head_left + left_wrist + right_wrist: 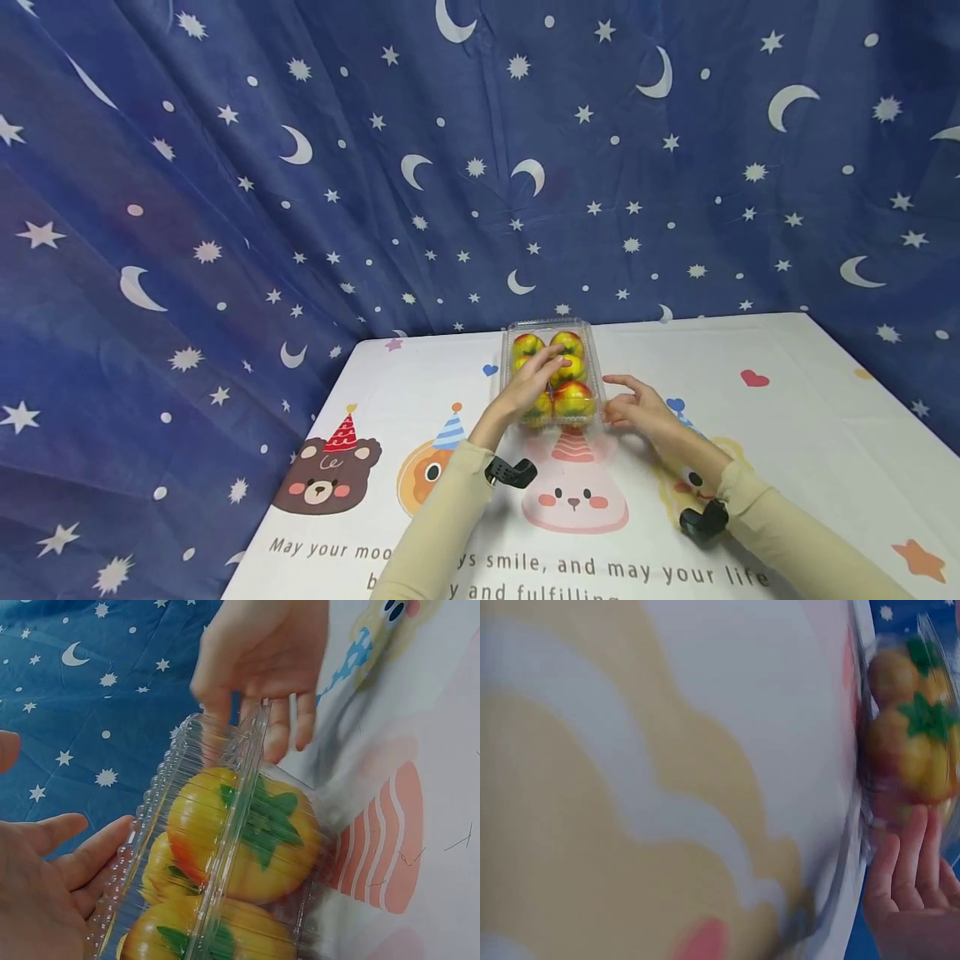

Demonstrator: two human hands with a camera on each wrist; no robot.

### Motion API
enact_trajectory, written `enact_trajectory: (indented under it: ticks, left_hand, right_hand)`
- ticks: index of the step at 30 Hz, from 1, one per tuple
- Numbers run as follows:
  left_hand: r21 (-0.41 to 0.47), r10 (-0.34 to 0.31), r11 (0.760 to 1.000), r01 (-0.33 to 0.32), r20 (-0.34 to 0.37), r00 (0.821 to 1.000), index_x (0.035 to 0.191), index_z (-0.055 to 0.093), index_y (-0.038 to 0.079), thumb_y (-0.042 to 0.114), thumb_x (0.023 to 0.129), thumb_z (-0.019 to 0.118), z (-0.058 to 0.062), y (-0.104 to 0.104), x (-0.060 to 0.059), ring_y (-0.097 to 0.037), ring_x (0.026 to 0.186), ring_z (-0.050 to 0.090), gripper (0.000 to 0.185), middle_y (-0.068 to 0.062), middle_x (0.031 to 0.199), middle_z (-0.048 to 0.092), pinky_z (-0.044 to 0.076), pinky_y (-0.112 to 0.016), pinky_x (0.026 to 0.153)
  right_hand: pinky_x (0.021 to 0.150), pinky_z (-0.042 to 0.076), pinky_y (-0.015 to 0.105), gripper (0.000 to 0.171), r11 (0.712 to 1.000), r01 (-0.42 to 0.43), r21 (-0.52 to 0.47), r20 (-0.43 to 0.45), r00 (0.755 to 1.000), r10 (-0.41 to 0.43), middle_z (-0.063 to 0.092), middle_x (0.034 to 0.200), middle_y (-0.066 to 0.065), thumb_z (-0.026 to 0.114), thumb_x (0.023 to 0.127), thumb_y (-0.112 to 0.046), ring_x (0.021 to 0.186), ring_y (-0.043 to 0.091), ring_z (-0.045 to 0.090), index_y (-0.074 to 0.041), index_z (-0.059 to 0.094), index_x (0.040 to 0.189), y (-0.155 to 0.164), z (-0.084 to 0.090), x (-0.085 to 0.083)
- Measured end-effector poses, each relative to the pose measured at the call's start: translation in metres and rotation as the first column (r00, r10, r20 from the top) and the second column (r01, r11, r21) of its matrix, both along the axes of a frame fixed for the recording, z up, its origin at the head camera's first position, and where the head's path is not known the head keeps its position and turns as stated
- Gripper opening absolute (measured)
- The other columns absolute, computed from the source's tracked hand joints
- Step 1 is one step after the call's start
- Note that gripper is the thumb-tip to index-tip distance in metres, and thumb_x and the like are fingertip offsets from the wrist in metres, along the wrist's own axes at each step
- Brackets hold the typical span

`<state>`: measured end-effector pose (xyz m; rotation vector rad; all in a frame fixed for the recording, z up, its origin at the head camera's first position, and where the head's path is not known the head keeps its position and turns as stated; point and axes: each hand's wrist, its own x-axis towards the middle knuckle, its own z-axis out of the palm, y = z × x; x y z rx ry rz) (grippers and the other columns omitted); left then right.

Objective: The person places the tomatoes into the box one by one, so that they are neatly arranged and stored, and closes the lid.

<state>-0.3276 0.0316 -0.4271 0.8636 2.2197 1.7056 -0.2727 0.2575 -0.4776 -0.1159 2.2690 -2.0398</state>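
Note:
A clear plastic clamshell box point(551, 323) stands at the far middle of the table, holding several yellow-red fruits point(573, 398) with green tops. My left hand point(534, 379) lies on its lid with the fingers stretched out. My right hand point(633, 406) is at the box's near right corner, fingers relaxed and touching its edge. In the left wrist view the box point(150, 802) and a fruit point(247, 832) fill the middle, with the left hand point(45, 892) low on the left and the right hand point(262, 660) above. The right wrist view is blurred: box point(862, 787), fruits point(922, 750), right hand point(904, 885).
The table wears a white cloth point(787, 433) printed with cartoon animals, hearts and text. A blue curtain with moons and stars point(375, 167) hangs close behind and to the left. Black camera mounts sit on the left wrist point(510, 472) and the right wrist point(703, 521).

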Motion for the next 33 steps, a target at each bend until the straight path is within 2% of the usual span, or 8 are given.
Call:
enact_trajectory:
  ticks: [4,8,13,17,20,23,29,33]
  left_hand:
    - [-0.016,0.003,1.000,-0.003,-0.014,1.000,0.147,0.038,-0.003,0.028,0.105,0.040,-0.001,-0.001,0.000,-0.032,0.133,0.046,0.053,-0.023,0.137,0.055,0.029,-0.044,0.114]
    - [-0.047,0.007,0.999,-0.009,-0.043,0.999,0.147,0.040,-0.002,0.029,0.104,0.041,0.001,0.000,-0.001,-0.031,0.134,0.045,0.053,-0.021,0.143,0.049,0.031,-0.043,0.113]
    - [-0.047,-0.002,0.999,0.000,-0.045,0.999,0.147,0.041,-0.001,0.029,0.104,0.042,0.002,0.003,-0.002,-0.029,0.131,0.049,0.052,-0.020,0.140,0.053,0.034,-0.039,0.111]
    - [-0.060,-0.026,0.998,0.023,-0.041,0.999,0.147,0.040,-0.001,0.028,0.105,0.041,0.001,0.002,0.001,-0.028,0.130,0.050,0.051,-0.021,0.141,0.052,0.035,-0.036,0.110]
    - [-0.075,-0.036,0.997,0.033,-0.040,0.999,0.148,0.040,0.001,0.028,0.105,0.040,0.000,0.001,0.003,-0.028,0.131,0.050,0.050,-0.021,0.143,0.049,0.035,-0.036,0.110]
    - [-0.077,-0.027,0.997,0.023,-0.058,0.998,0.147,0.042,0.002,0.029,0.105,0.040,0.000,0.001,0.004,-0.027,0.130,0.051,0.050,-0.020,0.142,0.051,0.037,-0.034,0.109]
    - [-0.081,-0.017,0.997,0.011,-0.078,0.997,0.146,0.044,0.002,0.027,0.105,0.041,0.002,0.000,0.006,-0.025,0.128,0.052,0.048,-0.017,0.137,0.054,0.038,-0.031,0.107]
    - [-0.096,-0.007,0.995,-0.002,-0.092,0.996,0.146,0.044,0.002,0.028,0.105,0.042,-0.003,-0.001,0.001,-0.022,0.126,0.054,0.049,-0.014,0.134,0.057,0.038,-0.030,0.107]
  right_hand:
    - [0.082,0.057,0.037,0.050,0.998,0.039,0.049,-0.025,0.999,-0.037,0.067,0.109,0.018,0.048,0.098,-0.007,0.092,0.021,0.070,0.011,0.038,0.143,0.004,0.006,-0.015]
    - [0.086,0.055,0.038,0.050,0.989,0.109,0.096,-0.023,0.994,-0.108,0.057,0.127,0.032,0.045,0.104,-0.020,0.106,0.032,0.067,0.012,0.039,0.142,0.007,0.015,-0.046]
    - [0.096,0.050,0.043,0.058,0.973,0.179,0.149,0.054,0.981,-0.189,0.050,0.136,0.032,0.043,0.105,-0.031,0.115,0.035,0.062,0.011,0.036,0.144,0.009,0.028,-0.092]
    - [0.101,0.045,0.046,0.061,0.971,0.166,0.171,0.132,0.973,-0.189,0.046,0.140,0.033,0.037,0.106,-0.031,0.123,0.040,0.055,0.014,0.028,0.147,0.010,0.033,-0.116]
    - [0.104,0.043,0.046,0.062,0.974,0.150,0.168,0.174,0.968,-0.179,0.042,0.144,0.033,0.033,0.106,-0.031,0.126,0.040,0.051,0.014,0.026,0.148,0.010,0.035,-0.128]
    - [0.104,0.043,0.045,0.057,0.973,0.138,0.183,0.191,0.966,-0.173,0.044,0.143,0.030,0.034,0.106,-0.030,0.120,0.036,0.055,0.013,0.037,0.143,0.009,0.035,-0.139]
    - [0.089,0.052,0.035,0.052,0.965,0.121,0.234,0.210,0.962,-0.171,0.051,0.135,0.023,0.038,0.104,-0.028,0.100,0.020,0.055,0.012,0.047,0.136,0.005,0.025,-0.155]
    - [0.087,0.051,0.030,0.053,0.972,0.158,0.175,0.228,0.954,-0.195,0.047,0.139,0.023,0.039,0.104,-0.026,0.104,0.020,0.052,0.012,0.043,0.141,-0.001,0.017,-0.160]
